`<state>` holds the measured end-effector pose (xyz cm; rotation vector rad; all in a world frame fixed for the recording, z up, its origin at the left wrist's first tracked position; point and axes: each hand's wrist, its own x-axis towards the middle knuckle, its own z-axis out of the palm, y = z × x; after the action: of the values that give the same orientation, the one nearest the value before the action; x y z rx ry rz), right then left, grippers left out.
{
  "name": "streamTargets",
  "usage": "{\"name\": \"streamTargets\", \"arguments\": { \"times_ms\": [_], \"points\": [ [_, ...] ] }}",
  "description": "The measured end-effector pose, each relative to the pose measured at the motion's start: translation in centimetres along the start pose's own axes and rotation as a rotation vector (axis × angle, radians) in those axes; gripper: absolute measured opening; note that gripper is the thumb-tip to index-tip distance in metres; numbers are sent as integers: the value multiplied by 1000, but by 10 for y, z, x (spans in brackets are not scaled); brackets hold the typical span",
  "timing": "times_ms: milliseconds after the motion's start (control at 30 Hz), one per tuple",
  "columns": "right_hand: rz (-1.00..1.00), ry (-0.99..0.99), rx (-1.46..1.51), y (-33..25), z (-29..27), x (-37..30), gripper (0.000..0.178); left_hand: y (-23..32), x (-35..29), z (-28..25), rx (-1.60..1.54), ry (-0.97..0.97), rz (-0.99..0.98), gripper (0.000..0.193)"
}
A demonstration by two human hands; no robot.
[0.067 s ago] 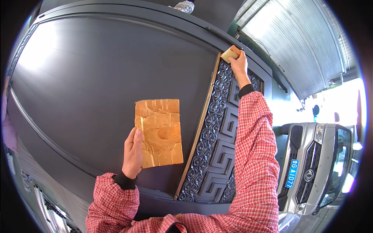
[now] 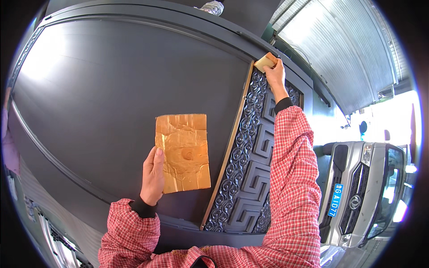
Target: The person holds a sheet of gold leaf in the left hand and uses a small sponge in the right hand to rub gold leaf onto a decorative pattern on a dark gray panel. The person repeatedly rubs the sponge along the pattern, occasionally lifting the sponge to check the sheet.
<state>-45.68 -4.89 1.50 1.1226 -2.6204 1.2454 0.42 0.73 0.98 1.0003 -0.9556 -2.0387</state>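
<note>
While the right hand (image 2: 276, 77) holds the pale pad (image 2: 264, 65) in its grip at the gold strip's (image 2: 224, 166) far end, light, even pressure should suit; the left hand (image 2: 153, 177), gripping gold-coated cardboard (image 2: 187, 154), should hold it clear of the dark panel (image 2: 111, 102).

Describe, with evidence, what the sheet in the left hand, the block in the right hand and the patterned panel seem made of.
Sheet: probably cardboard with a glossy gold coating, given its creases and shine.
Block: perhaps foam or sponge; pale and matte, partly orange-brown.
Patterned panel: possibly painted metal, dark grey; its raised relief catches highlights.
</note>
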Motion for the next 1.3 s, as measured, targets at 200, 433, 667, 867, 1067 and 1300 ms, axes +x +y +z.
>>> {"name": "streamTargets", "arguments": {
  "times_ms": [200,433,667,867,1067,1300],
  "points": [
    [-78,-19,21,13,4,3,41,2,0,3,0,-1,-15,38],
    [-68,-27,52,13,0,2,42,1,0,1,24,-13,-1,38],
    [-64,-106,45,14,-1,-6,43,1,2,1,19,-11,-3,37],
    [-40,-148,116,9,-14,-24,42,3,1,2,5,-26,22,36],
    [-40,-61,189,7,-14,-20,41,-4,3,-4,28,-15,17,36],
    [-40,-97,26,11,-1,-25,41,4,2,3,27,-20,18,38]
  ]
}}
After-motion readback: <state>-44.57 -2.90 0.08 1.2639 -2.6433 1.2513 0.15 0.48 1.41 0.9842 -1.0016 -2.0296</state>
